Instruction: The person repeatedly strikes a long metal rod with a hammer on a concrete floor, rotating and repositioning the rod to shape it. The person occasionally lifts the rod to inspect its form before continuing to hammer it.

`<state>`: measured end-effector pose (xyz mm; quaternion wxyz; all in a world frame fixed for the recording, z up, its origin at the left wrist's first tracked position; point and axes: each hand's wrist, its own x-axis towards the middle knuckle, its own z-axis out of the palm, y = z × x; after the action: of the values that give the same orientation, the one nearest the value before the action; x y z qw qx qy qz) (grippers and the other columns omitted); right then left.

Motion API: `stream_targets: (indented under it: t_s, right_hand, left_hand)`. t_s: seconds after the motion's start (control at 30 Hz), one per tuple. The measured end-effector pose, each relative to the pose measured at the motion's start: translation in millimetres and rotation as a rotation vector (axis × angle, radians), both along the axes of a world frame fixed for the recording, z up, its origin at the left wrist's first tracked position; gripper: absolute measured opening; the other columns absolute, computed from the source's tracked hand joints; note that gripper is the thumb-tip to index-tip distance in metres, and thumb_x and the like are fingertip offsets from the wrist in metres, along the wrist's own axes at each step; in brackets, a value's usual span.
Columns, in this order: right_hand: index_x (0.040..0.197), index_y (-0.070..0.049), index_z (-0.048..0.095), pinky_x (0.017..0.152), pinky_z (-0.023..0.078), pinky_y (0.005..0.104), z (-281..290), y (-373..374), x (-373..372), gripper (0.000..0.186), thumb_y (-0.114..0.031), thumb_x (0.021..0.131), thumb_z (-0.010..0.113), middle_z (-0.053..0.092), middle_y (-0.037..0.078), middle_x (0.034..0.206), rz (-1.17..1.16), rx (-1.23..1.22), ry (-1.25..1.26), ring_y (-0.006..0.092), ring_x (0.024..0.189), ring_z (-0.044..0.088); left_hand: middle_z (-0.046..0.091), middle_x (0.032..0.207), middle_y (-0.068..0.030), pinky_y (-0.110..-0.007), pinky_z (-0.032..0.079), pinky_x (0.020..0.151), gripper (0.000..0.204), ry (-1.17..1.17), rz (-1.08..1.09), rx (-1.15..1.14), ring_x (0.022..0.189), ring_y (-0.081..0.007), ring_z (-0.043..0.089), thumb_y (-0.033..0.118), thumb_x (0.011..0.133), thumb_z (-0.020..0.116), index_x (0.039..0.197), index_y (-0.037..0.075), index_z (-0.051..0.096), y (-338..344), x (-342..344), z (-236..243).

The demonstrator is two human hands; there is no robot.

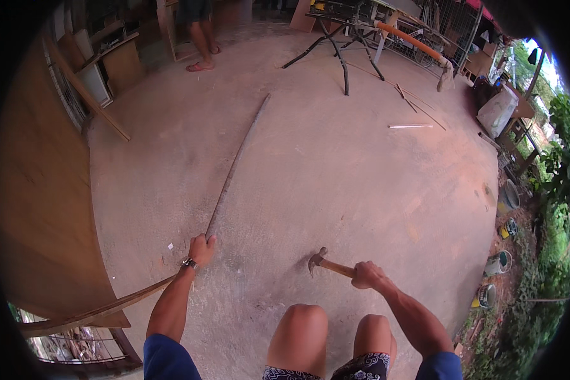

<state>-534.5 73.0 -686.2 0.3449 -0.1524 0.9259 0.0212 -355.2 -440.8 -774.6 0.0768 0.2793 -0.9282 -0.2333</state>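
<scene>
My left hand point(202, 249) is closed around the near end of a long, thin grey rod point(235, 163), which slants away from me over the concrete floor. A watch is on that wrist. In my right hand point(368, 276) is a claw hammer point(335, 267), gripped by its wooden handle. Its metal head points left and hangs near the floor, in front of my knees; whether it touches the floor I cannot tell. A wooden strip point(117, 306) runs from the lower left up to my left forearm, which hides its end.
A large brown board point(41, 209) stands along the left. At the back, a person point(199, 38) stands near a black-legged work stand point(335, 47). Thin sticks point(418, 104) and a white strip point(410, 126) lie at the right back. Several buckets point(499, 262) line the right edge beside plants.
</scene>
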Motion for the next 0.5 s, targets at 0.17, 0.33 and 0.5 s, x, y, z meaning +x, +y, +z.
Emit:
stream_targets:
  t_s: [0.17,0.33,0.5]
  right_hand:
    - [0.102,-0.001,0.071,0.082,0.058,0.0503,75.8,71.7,-89.6,0.023,-0.015,0.085,0.065,0.074,0.026,0.097,-0.041,-0.179,0.356,0.0409,0.094,0.073]
    - [0.082,0.003,0.062,0.058,0.047,0.0430,62.4,133.1,-98.2,0.039,-0.032,0.089,0.079,0.060,0.017,0.064,-0.338,-0.359,0.553,0.0246,0.058,0.055]
    - [0.079,0.002,0.060,0.052,0.041,0.0381,23.1,73.9,-167.8,0.043,-0.034,0.090,0.083,0.051,0.009,0.058,-0.283,-0.474,0.482,0.0154,0.055,0.042]
  left_hand:
    - [0.069,0.100,-0.0374,-0.060,0.054,0.085,0.044,-0.129,-0.023,-0.092,0.100,-0.0541,0.067,0.033,0.102,0.065,0.119,-0.007,0.061,-54.1,2.1,51.0]
    - [0.072,0.104,-0.0313,-0.059,0.056,0.085,0.040,-0.083,0.034,-0.277,0.102,-0.0508,0.069,0.032,0.102,0.063,0.123,-0.002,0.061,-92.7,-71.8,80.1]
    - [0.074,0.105,-0.0264,-0.058,0.055,0.085,0.038,-0.196,0.113,-0.346,0.103,-0.0489,0.069,0.032,0.101,0.065,0.126,0.003,0.063,-159.5,-150.9,95.9]
